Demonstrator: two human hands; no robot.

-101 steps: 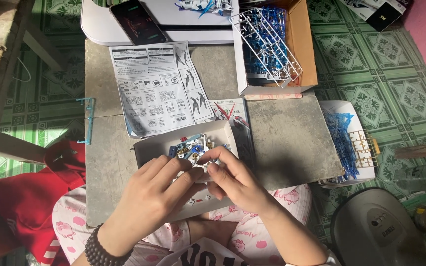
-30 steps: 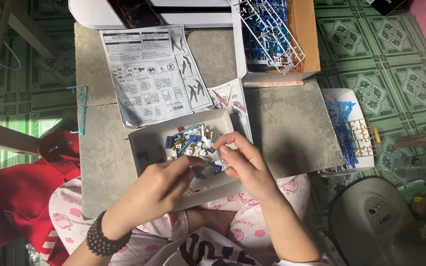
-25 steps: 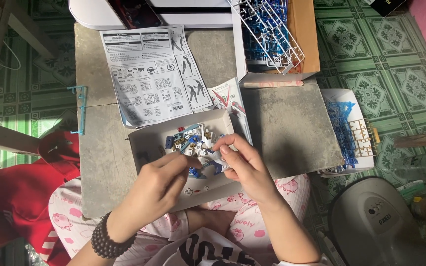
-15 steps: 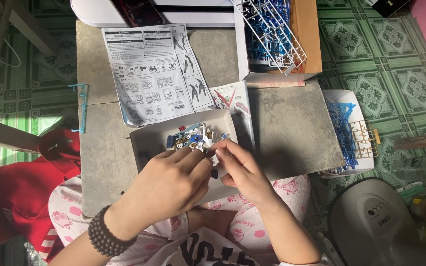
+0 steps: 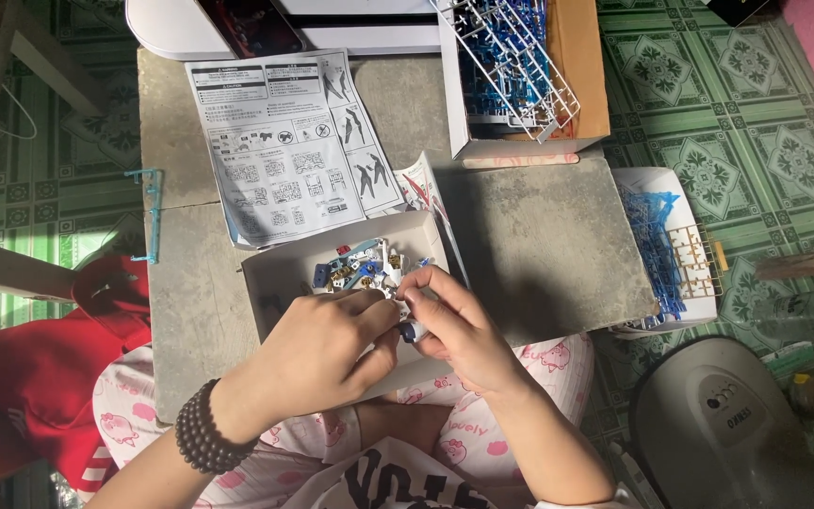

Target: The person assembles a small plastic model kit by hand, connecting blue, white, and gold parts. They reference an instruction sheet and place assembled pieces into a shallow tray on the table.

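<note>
View from above of a person seated at a low grey stone table (image 5: 539,236), both hands meeting over a shallow cardboard tray (image 5: 275,273).

The left hand (image 5: 322,353), with a dark beaded bracelet (image 5: 204,435) at its wrist, is curled closed, fingertips pinching a small model part (image 5: 405,313) in white and dark blue. The right hand (image 5: 459,325) is also closed, pinching the same part from the other side, so the fingertips of the 2 hands touch. The part sits right between them, at the near edge of the tray, mostly hidden by fingers.

Just beyond the hands, inside the tray, lies a loose heap of small plastic pieces (image 5: 355,269) in blue, white and gold. Further beyond, to the left, an unfolded instruction sheet (image 5: 284,141) lies flat. Beyond the right hand stands an open box (image 5: 581,75) holding white and blue plastic part frames (image 5: 511,61). Well to the right of the right hand, off the table's edge, another blue frame (image 5: 652,245) rests on a white lid.

To do this well, it likely helps to press the pieces together squarely over the tray, so anything that slips lands in it, and to use gentle, even pressure on thin pegs.
</note>
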